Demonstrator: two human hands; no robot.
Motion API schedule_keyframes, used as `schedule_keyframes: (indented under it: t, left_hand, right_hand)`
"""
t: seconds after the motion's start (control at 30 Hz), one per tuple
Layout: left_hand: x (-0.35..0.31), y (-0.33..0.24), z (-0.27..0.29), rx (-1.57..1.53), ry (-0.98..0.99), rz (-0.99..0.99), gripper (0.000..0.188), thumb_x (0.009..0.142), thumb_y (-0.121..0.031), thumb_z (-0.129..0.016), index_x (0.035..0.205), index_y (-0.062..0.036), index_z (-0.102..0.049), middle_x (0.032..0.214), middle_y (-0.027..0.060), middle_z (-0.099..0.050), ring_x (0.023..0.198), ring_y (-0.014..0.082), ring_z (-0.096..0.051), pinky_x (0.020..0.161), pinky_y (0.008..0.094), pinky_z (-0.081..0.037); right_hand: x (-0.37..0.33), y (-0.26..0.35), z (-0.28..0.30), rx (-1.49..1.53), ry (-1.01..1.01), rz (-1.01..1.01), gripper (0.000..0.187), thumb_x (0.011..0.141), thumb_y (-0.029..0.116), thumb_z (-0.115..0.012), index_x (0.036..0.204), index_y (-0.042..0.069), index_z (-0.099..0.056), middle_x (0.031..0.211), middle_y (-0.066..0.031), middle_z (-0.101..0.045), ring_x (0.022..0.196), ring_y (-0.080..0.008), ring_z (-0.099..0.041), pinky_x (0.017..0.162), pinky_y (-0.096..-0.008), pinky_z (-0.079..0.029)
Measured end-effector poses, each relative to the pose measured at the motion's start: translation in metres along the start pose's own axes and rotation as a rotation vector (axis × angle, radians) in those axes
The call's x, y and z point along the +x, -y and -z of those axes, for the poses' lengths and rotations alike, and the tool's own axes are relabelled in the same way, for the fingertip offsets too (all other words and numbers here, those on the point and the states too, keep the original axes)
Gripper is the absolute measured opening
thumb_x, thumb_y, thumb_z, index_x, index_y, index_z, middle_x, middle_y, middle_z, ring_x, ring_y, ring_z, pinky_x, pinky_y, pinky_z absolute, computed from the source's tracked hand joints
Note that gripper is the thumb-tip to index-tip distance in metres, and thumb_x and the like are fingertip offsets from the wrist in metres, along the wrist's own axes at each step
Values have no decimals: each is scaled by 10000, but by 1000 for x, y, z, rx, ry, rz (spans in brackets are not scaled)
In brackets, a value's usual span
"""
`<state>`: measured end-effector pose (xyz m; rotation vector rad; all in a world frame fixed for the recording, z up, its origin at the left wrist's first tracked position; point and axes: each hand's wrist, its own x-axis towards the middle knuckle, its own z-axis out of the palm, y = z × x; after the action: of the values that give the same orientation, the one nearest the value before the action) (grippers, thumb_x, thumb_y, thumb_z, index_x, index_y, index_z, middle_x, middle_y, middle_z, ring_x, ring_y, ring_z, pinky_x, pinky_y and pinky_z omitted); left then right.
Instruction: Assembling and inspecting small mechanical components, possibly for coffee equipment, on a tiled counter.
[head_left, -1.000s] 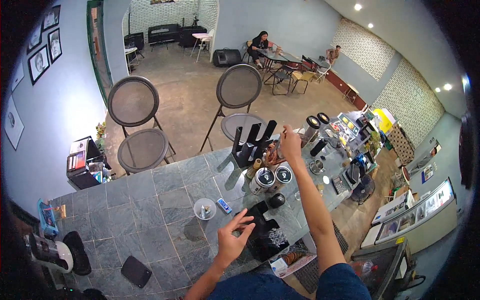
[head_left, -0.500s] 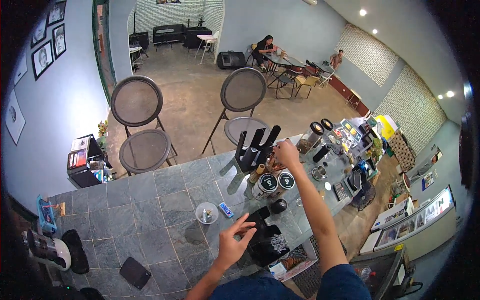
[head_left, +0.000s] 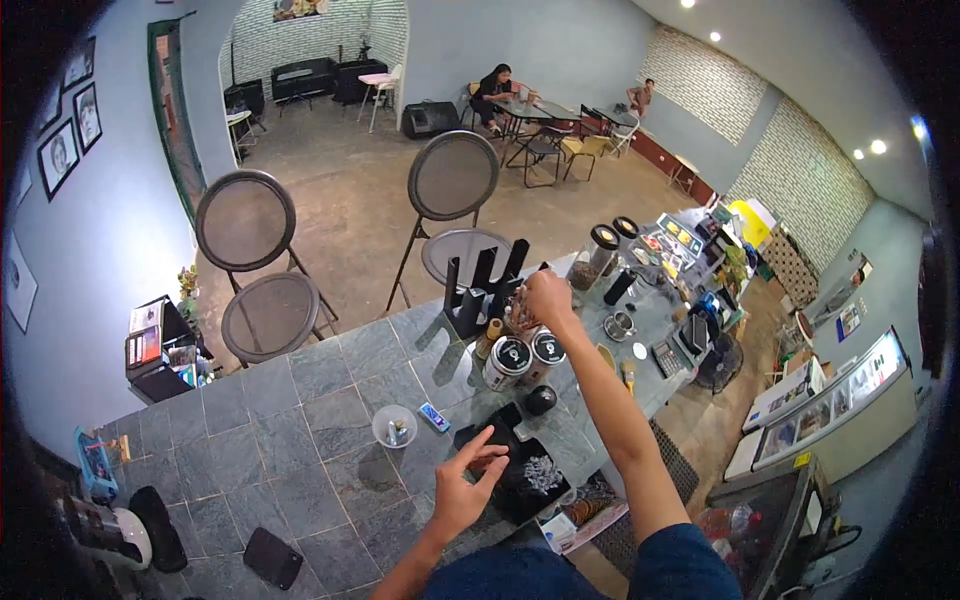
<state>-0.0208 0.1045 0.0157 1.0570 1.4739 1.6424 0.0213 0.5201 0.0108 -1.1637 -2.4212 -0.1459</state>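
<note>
My right hand (head_left: pixel 548 298) reaches across the counter (head_left: pixel 330 460), fingers closed over a cluster of copper-coloured items (head_left: pixel 519 312). What they grip is hidden. Left of it stands a black upright rack (head_left: pixel 466 309) with tall slots. Two jars with dark lids, one left (head_left: pixel 512 356) and one right (head_left: pixel 548 347), sit nearer me below that hand. My left hand (head_left: pixel 468 488) hovers open, fingers apart, beside a black tray (head_left: pixel 515 487) and holds nothing. A clear plastic cup (head_left: pixel 394 427) with small things inside and a small blue packet (head_left: pixel 434 417) lie beyond it.
A black round-topped knob (head_left: pixel 541 400) stands behind the tray. Farther right are a metal cup (head_left: pixel 619 325), a calculator (head_left: pixel 667 357) and glass containers (head_left: pixel 604 240). A dark flat device (head_left: pixel 272 558) lies at the near left. Two round-backed chairs (head_left: pixel 455 176) stand beyond the counter.
The whole view has shifted, so the counter things appear farther left. My right hand stays at the copper-coloured items, and my left hand keeps nearly the same open pose.
</note>
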Motion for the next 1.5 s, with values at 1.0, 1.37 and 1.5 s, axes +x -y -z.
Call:
schedule_keyframes:
  t: [1.0, 1.37, 1.5]
  left_hand:
    - [-76, 122, -327, 257, 1114, 552, 635, 1061, -269, -617, 1621, -73, -391, 1465, 139, -641, 1396, 333, -569, 1196, 444, -397]
    - [-56, 150, -334, 278, 646, 740, 620, 1031, -123, -651, 1605, -77, -422, 1439, 120, -666, 1344, 258, -618, 1161, 418, -442]
    - [-45, 107, -344, 163, 786, 541, 661, 1052, -217, -658, 1634, -95, -370, 1444, 120, -646, 1335, 282, -603, 1139, 440, -453]
  right_hand:
    - [-653, -299, -184, 1475, -274, -2032, 272, 973, 272, -758, 1035, 17, -688, 872, -85, -726, 716, -217, -722, 614, -357, -624]
    - [-710, -332, -366, 800, -333, -1723, 308, 987, 284, -724, 993, -14, -647, 797, -133, -668, 599, -243, -648, 521, -401, -550]
    - [-699, -346, -241, 491, -144, -1585, 213, 1010, 223, -697, 1022, 19, -636, 923, -128, -673, 788, -273, -660, 747, -425, -551]
